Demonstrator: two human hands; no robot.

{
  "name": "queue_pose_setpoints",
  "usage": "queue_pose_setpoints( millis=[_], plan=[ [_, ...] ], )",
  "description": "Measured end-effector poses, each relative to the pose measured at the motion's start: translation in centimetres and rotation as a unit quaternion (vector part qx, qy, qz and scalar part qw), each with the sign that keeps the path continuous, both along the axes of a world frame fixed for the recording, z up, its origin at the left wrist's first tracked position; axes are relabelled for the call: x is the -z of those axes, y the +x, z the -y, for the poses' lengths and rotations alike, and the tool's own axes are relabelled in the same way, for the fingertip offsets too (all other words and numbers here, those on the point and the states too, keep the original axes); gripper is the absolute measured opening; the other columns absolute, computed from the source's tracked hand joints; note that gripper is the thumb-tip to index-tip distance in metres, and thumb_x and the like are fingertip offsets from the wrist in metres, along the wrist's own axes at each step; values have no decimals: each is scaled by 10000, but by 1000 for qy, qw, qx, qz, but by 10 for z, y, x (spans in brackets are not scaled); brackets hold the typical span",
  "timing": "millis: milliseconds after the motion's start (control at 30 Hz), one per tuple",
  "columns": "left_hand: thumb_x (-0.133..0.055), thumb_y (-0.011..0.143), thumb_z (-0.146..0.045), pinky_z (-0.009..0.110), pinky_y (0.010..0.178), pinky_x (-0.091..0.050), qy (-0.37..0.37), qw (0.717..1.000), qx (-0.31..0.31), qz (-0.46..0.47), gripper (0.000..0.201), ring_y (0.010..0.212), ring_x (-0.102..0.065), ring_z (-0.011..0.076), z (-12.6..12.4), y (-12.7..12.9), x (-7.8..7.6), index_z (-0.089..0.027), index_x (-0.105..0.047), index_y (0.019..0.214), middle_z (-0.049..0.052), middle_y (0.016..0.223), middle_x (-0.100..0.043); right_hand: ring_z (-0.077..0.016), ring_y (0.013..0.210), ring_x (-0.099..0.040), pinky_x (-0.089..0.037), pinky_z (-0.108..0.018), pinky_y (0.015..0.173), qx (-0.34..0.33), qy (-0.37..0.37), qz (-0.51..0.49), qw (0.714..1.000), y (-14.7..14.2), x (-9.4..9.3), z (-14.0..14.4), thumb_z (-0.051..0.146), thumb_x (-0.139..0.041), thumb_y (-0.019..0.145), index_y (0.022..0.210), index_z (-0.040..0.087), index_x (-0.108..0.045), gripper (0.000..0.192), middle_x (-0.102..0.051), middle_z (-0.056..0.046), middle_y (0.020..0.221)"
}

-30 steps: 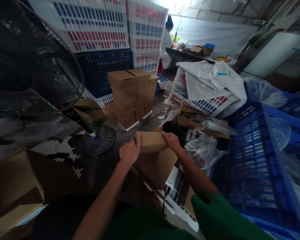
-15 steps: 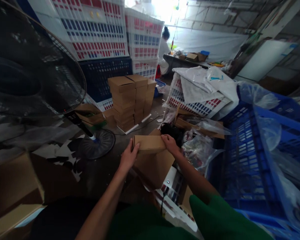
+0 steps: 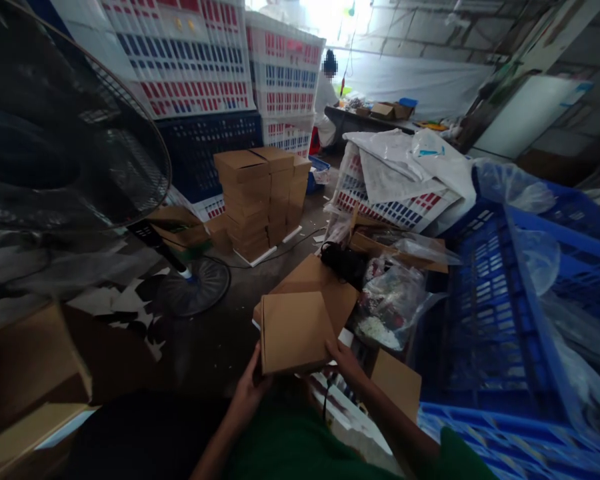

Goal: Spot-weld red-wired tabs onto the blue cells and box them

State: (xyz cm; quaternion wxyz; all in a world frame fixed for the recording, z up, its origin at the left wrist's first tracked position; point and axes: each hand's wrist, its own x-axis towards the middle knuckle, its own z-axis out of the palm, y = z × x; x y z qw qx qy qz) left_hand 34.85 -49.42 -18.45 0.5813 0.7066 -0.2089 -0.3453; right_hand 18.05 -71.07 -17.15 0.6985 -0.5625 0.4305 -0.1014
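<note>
The box [image 3: 296, 330] is grasped at opposite sides by the left grip [image 3: 253, 385] and right grip [image 3: 341, 359], beside larger cardboard [image 3: 305, 275], presumably so that its weight is shared evenly.

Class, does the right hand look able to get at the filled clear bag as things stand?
Probably yes: the filled clear bag lies just beyond the right hand, with nothing tall between. That hand holds the box, so it would likely need to let go first.

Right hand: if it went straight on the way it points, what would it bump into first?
The right hand is touching the box, so that comes first; beyond it, perhaps the brown cardboard, though depth is unclear.
</note>
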Motion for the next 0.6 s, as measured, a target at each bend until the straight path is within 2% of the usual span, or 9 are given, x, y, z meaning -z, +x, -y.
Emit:
queue_pose_setpoints(
  millis=[67,133,233,333,400,467,533,600],
  plan=[
    [-648,758,-664,418,1216,-266,-3,1000,15,3,1037,1485,-260,304,-2,0,8,-224,-206,1587,85,1627,-253,-305,960,-680,-592,-365,665,-21,-62,-45,997,1,1,4,734,-623,728,1118,165,-648,691,-711,-133,1040],
    [-612,818,-605,418,1219,-255,-1,999,26,24,970,1492,-242,290,-3,-1,14,-230,-167,1594,78,1635,-230,-279,829,-703,-576,-333,616,-64,-91,-90,990,2,-1,9,716,-644,720,1012,150,-652,637,-716,-115,878],
    [-592,860,-496,415,1222,-242,10,996,27,83,920,1503,-221,269,-4,-6,20,-232,-114,1600,71,1644,-202,-211,545,-660,-526,-296,473,-95,-35,-101,990,2,-5,6,708,-655,716,1024,162,-590,631,-679,-51,693],
    [-596,859,-345,406,1202,-291,28,989,54,137,890,1475,-310,249,-3,-1,15,-234,-115,1600,75,1609,-310,-194,469,-631,-506,-289,429,-48,4,-63,997,1,-6,-7,719,-663,704,1049,176,-551,653,-667,-27,662],
    [-604,840,-255,394,1166,-353,53,981,101,159,883,1420,-413,246,2,14,3,-230,-148,1596,88,1548,-424,-215,507,-657,-532,-309,461,-16,-1,-54,998,2,-7,-15,728,-677,682,1020,176,-572,656,-677,-36,681],
    [-619,811,-183,377,1116,-411,102,963,159,191,894,1358,-496,251,15,38,-16,-234,-182,1589,94,1463,-533,-242,553,-678,-550,-332,501,4,-21,-67,998,8,-8,-20,744,-666,671,978,167,-608,657,-691,-54,707],
    [-590,813,-117,362,1021,-482,188,928,209,243,874,1236,-604,266,35,64,-38,-227,-198,1586,114,1329,-642,-270,608,-692,-551,-342,531,12,-65,-100,993,16,-9,-19,761,-623,680,907,150,-649,653,-702,-83,722],
    [-585,809,-80,351,953,-510,270,886,217,309,807,1111,-672,281,59,84,-59,-203,-306,1556,136,1197,-706,-302,662,-698,-540,-346,547,9,-131,-156,979,25,-11,-13,767,-576,693,839,132,-691,662,-698,-109,692]
  ],
)
